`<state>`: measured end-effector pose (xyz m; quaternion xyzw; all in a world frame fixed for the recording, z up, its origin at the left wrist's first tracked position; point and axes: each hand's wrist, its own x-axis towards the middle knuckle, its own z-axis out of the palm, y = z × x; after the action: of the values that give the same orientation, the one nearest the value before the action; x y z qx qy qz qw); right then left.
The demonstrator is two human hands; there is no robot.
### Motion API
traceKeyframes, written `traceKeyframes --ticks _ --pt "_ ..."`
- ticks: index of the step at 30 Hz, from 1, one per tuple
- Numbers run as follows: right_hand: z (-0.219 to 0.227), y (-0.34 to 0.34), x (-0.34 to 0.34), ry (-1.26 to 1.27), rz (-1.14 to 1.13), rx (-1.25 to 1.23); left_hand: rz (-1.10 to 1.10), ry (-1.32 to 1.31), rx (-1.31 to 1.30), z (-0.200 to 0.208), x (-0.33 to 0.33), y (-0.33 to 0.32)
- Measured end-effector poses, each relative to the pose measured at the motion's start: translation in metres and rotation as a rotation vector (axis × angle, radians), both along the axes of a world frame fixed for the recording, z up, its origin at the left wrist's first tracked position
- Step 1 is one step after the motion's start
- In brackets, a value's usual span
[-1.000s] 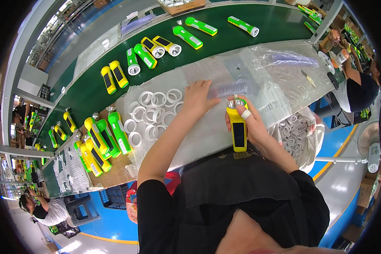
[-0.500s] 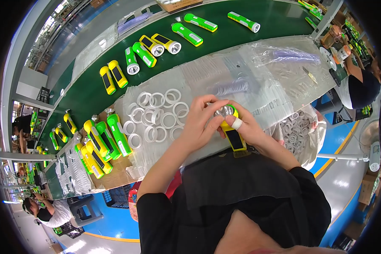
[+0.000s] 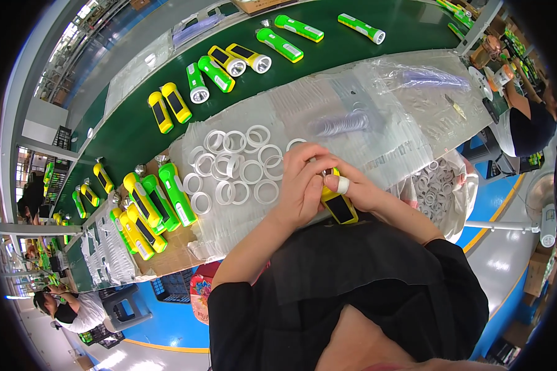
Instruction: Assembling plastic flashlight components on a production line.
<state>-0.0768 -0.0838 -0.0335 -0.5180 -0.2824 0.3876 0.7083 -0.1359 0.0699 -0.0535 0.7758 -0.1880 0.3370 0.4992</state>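
My right hand (image 3: 353, 188) grips a yellow torch (image 3: 338, 206) with a dark panel on its side, held close to my chest over the plastic-covered bench. My left hand (image 3: 303, 182) is cupped over the torch's head end, fingers closed on it, so the lens end is hidden. A white band wraps one finger of my right hand. Several white plastic rings (image 3: 241, 164) lie spread on the clear plastic sheet just left of my hands.
A green conveyor belt (image 3: 136, 136) carries several yellow and green torches (image 3: 229, 62). More torches (image 3: 151, 210) stand in a cardboard tray at my left. A clear bag of white rings (image 3: 436, 185) hangs at my right. Other people work at the far edges.
My left hand came back from reaching over the plastic sheet and closed over the torch's head. The torch has tilted and moved slightly lower toward my body.
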Motion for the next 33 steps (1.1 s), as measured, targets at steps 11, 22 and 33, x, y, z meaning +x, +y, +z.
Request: traceKeyframes --ticks 11,22,33 --pt "-0.006 0.021 0.05 -0.233 -0.171 0.228 0.267 0.43 0.671 -0.011 0.025 0.051" --pt "-0.011 0.04 0.05 -0.287 -0.165 0.244 0.083 0.005 -0.074 0.048 0.023 0.046" --pt "-0.014 0.032 0.059 -0.509 -0.251 0.217 0.104 0.067 0.198 0.056 0.027 0.044"
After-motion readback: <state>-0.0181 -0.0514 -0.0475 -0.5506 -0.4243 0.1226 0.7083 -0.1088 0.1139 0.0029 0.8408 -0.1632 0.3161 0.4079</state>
